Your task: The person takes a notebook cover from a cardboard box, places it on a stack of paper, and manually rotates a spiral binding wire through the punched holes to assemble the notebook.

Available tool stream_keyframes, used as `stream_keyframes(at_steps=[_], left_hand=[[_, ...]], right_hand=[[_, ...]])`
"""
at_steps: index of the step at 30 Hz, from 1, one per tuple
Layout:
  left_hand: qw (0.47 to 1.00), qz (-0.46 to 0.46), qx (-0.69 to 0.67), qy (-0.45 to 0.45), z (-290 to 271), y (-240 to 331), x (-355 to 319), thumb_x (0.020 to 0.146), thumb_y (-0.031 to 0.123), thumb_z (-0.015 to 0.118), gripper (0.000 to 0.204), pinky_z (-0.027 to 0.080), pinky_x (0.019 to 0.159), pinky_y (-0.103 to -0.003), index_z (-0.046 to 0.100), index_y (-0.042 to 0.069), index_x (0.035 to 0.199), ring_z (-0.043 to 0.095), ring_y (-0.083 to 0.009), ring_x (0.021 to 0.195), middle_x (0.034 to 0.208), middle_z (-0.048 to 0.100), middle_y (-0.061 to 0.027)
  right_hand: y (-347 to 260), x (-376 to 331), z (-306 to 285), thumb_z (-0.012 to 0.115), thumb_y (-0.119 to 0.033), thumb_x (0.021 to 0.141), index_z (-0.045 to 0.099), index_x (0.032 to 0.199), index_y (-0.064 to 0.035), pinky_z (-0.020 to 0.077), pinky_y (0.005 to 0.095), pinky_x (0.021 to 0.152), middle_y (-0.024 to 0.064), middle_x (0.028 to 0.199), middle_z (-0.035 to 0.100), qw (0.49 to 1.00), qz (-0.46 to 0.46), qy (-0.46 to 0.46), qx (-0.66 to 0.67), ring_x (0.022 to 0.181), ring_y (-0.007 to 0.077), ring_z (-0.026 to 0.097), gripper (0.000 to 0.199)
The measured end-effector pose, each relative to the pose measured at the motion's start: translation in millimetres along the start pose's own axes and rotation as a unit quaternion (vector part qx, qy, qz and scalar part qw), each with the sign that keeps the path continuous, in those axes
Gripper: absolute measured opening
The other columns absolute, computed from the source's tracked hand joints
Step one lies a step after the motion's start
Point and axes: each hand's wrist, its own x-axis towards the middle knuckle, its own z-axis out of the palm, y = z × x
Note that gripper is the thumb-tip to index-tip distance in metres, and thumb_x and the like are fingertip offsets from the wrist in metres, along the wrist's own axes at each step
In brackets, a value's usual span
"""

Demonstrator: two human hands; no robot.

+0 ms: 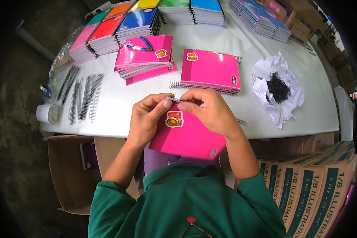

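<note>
White tabletop [119,107]: pink notebook stack [210,71] with spiral binding at centre; a second, fanned pink stack [144,59] to its left, carrying blue pliers [141,45]. Rows of notebooks [115,27] in pink, red, blue, orange, yellow and green along the far edge; loose metal spirals [81,95] at left, beside a tape roll [48,114]; crumpled white paper [279,89] holding small black pieces at right. Below the tabletop: open cardboard box [67,174] at left, printed cartons [313,186] at right.
</note>
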Motion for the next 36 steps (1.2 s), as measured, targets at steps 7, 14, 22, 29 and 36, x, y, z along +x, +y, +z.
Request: stream_keyframes(at_steps=[7,14,22,29,36], left_hand=[[0.991,-0.016,-0.091,-0.100,-11,-3,16,0.081,0.002,0.063,0.010,0.047,0.069,-0.021,0.062,0.001,0.091,0.057,-0.0075,0.075,0.083,0.063,-0.0027],[0.987,-0.016,0.030,-0.157,-21,24,35,0.076,0.007,0.071,0.019,0.045,0.073,-0.022,0.060,0.002,0.090,0.056,-0.0085,0.081,0.092,0.060,-0.0041],[0.994,0.106,0.023,0.033,39,-7,115,0.090,0.020,0.053,0.031,0.048,0.072,-0.030,0.049,0.000,0.115,0.061,-0.0187,0.076,0.096,0.061,-0.0116],[0.795,0.352,0.462,0.176,43,-93,128,0.078,0.025,0.064,0.037,0.034,0.090,-0.045,0.054,0.005,0.108,0.046,-0.0323,0.106,0.109,0.051,-0.0138],[0.726,0.351,0.587,0.078,42,-95,134,0.077,0.035,0.067,0.041,0.035,0.084,-0.042,0.056,0.007,0.104,0.048,-0.0291,0.096,0.097,0.052,-0.0110]], right_hand=[[2,-4,12,0.071,-0.001,0.072,0.056,0.075,0.0007,0.0454,0.0263,0.060,0.0067,0.071,0.060,0.990,0.015,0.084,0.114,0.066,0.0098,0.057,0.016],[-6,-9,10,0.072,-0.007,0.073,0.057,0.080,-0.0031,0.0420,0.0269,0.058,0.0029,0.069,0.055,0.978,-0.051,0.201,0.014,0.066,0.0098,0.053,0.017],[66,26,-55,0.057,-0.012,0.088,0.035,0.130,-0.0002,0.0485,0.0294,0.075,0.0128,0.110,0.050,0.809,-0.142,0.564,0.087,0.085,0.0170,0.056,0.049],[148,-5,-58,0.064,-0.012,0.073,0.059,0.109,-0.0039,0.0359,0.0440,0.088,0.0162,0.107,0.052,0.795,0.096,0.513,-0.310,0.102,0.0303,0.046,0.037],[151,2,-59,0.050,-0.010,0.086,0.051,0.119,0.0008,0.0431,0.0414,0.083,0.0230,0.109,0.056,0.854,-0.015,0.508,-0.112,0.094,0.0330,0.056,0.035]])
